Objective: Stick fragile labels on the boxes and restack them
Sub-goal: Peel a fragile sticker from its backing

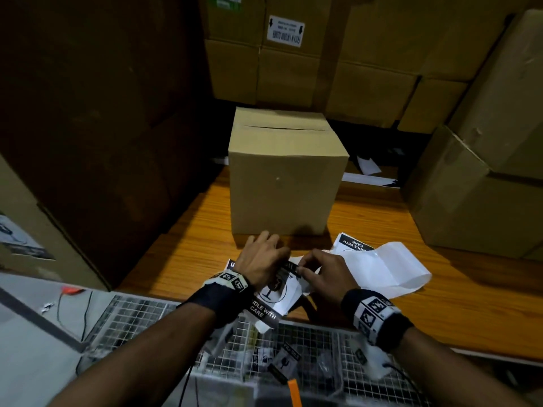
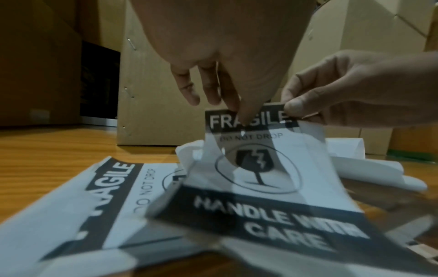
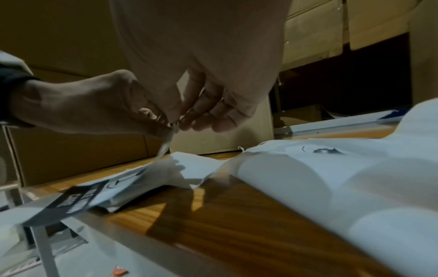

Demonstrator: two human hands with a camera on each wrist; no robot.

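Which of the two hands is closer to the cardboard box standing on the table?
Left. The left hand has its fingertips almost at the foot of the box; the right hand is further back, toward the person. Both pinch the label.

Both hands' fingers (image 2: 294, 106) pinched together.

The label (image 2: 255, 168) pinched at its top edge by the left hand (image 1: 261, 259) and right hand (image 1: 323, 277) is white with black bands carrying white letters, and a black broken-glass sign in a thin black ring; a second label (image 2: 99, 202) lying left of the left hand has the same black-and-white print; the backing sheets (image 1: 390, 268) right of the right hand are plain white; the box (image 1: 282, 177) beyond both hands is plain tan; the table (image 1: 440, 295) under the hands is orange-brown wood grain; both wristbands (image 1: 379, 315) are black with black-and-white square markers.
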